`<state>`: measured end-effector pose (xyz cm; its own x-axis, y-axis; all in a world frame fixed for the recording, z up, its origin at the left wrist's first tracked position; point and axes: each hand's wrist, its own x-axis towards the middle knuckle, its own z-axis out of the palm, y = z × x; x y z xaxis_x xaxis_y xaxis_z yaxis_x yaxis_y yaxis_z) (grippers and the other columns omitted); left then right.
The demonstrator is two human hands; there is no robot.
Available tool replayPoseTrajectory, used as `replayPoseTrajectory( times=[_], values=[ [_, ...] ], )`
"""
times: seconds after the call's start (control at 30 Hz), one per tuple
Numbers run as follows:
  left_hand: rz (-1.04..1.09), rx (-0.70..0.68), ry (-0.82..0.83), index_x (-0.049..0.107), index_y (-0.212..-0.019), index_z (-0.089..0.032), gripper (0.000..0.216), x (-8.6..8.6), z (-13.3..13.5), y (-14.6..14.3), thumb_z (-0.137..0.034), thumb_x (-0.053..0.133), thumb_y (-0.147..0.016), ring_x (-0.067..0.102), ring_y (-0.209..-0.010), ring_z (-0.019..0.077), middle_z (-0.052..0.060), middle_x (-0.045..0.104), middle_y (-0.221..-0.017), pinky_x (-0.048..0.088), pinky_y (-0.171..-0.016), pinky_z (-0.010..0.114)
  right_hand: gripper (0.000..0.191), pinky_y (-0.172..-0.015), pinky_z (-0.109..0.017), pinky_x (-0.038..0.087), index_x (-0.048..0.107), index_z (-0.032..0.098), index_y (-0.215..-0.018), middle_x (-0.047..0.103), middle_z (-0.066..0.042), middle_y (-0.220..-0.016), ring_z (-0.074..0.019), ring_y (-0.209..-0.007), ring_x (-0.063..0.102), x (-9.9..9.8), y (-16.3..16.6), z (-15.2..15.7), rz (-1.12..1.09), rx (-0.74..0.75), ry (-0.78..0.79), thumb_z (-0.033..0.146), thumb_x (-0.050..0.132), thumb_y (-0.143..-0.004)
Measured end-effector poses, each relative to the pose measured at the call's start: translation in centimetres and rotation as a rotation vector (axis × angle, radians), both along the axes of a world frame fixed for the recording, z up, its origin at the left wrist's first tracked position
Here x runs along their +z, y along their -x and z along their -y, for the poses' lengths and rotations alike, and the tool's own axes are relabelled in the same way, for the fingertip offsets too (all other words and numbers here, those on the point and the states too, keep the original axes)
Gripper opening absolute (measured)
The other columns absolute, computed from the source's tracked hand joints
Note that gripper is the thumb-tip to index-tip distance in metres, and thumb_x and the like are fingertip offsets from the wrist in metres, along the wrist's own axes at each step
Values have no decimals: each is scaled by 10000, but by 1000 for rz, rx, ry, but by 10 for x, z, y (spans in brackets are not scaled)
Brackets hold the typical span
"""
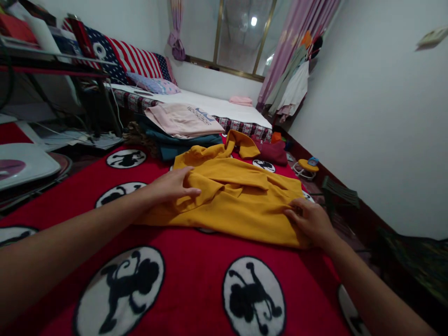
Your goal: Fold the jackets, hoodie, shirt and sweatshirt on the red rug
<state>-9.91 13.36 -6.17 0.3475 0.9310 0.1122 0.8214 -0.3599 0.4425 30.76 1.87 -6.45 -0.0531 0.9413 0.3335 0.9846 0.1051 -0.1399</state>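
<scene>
A mustard-yellow garment (231, 196) lies partly folded on a red blanket (182, 280) printed with white circles and black figures. My left hand (173, 184) rests on the garment's left side, fingers closed round a fold of the cloth. At the garment's right edge, my right hand (310, 221) pinches the fabric with curled fingers.
Behind the garment sits a stack of folded clothes (182, 128), pink on top of teal. A dark red cloth (273, 151) lies to the right. A bed (210, 105) with pillows stands under the window. A metal rack (52, 70) is at the left, a yellow stool (308, 167) by the right wall.
</scene>
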Motion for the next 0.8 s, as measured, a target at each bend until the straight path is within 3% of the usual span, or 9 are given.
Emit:
replayPoseTrajectory(
  times=[0.1,0.2,0.37,0.5,0.6,0.7,0.8],
  values=[
    [1,77,-89,607,-1203,-198,562,-9,2,-5,-509,614,-735,629,-1024,281,94,675,-1143,472,-854,326,223,-646,-314,431,636,212,-826,679,-63,-830,-217,-750,609,6,-2,0,-53,-50,-160,422,563,-820],
    [138,157,-172,651,-1069,-213,379,-12,8,-2,-456,553,-796,643,-901,226,50,706,-1002,473,-790,280,165,-699,-334,448,621,213,-821,666,-65,-837,-225,-780,607,-1,-3,0,-63,-41,-193,365,557,-823],
    [152,103,-297,597,-1163,-203,400,-23,16,-3,-332,557,-786,604,-1048,247,73,648,-1168,454,-937,333,136,-841,-396,458,638,201,-889,668,-103,-986,-261,-946,609,-18,17,-9,-49,98,-177,244,519,-839],
    [138,96,-268,507,-1290,-196,542,-33,12,-9,-277,576,-758,573,-1134,269,95,600,-1248,446,-987,373,163,-859,-384,479,636,198,-950,642,-102,-1076,-238,-943,626,-11,42,-42,-245,114,-219,236,523,-838],
    [192,139,-236,498,-1296,-187,534,-35,9,-10,-318,573,-784,574,-1150,266,102,589,-1273,448,-993,365,228,-808,-367,493,637,163,-1014,632,-124,-1069,-215,-823,640,-1,55,-80,-308,7,-165,274,531,-846],
    [231,144,-224,495,-1295,-173,528,-35,9,-10,-350,570,-803,569,-1164,265,112,580,-1286,440,-1011,368,452,-852,-381,469,612,128,-1154,611,-173,-1167,-277,-989,614,5,62,-115,-196,-83,-65,425,618,-813],
    [255,136,-234,498,-1287,-167,527,-36,9,-10,-363,586,-806,564,-1176,263,114,581,-1287,434,-1025,377,584,-800,-341,464,635,167,-1139,648,-139,-1143,-288,-1011,606,9,71,-135,-33,-45,153,540,721,-697]
  ],
)
